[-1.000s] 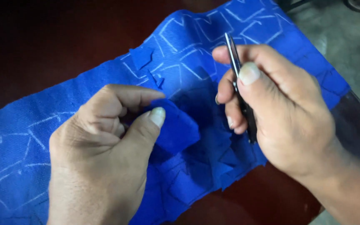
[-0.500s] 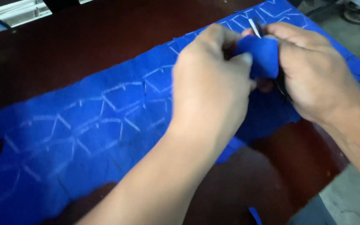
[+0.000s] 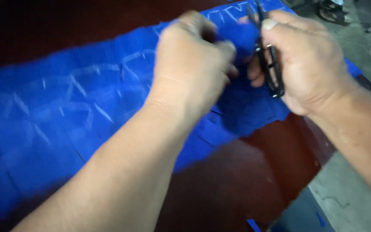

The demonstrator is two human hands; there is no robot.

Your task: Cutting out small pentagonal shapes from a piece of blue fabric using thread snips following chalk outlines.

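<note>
Two hands work at the far right end of a long blue cloth [image 3: 78, 116] marked with pale chalk lines, spread across a dark red-brown worktop [image 3: 237, 189]. The left hand [image 3: 192, 64] pinches up a fold of the cloth, its grip closed on the raised tuft [image 3: 241, 36] between the two hands. The right hand [image 3: 310, 64] has its grip closed round small black snips [image 3: 269, 64], blades pointing to the far side, just beside the tuft; the frame is too blurred to tell whether the blades touch the cloth. Judged from this: the cut would go best with the fold held taut and lifted off the worktop, so only the pinched layer meets the blades. The left fingertips sit near the blade line and should stay behind it. Following a chalk mark needs the fold turned to show it; here it is hidden. Grey floor [image 3: 348, 180] lies to the right.
</note>
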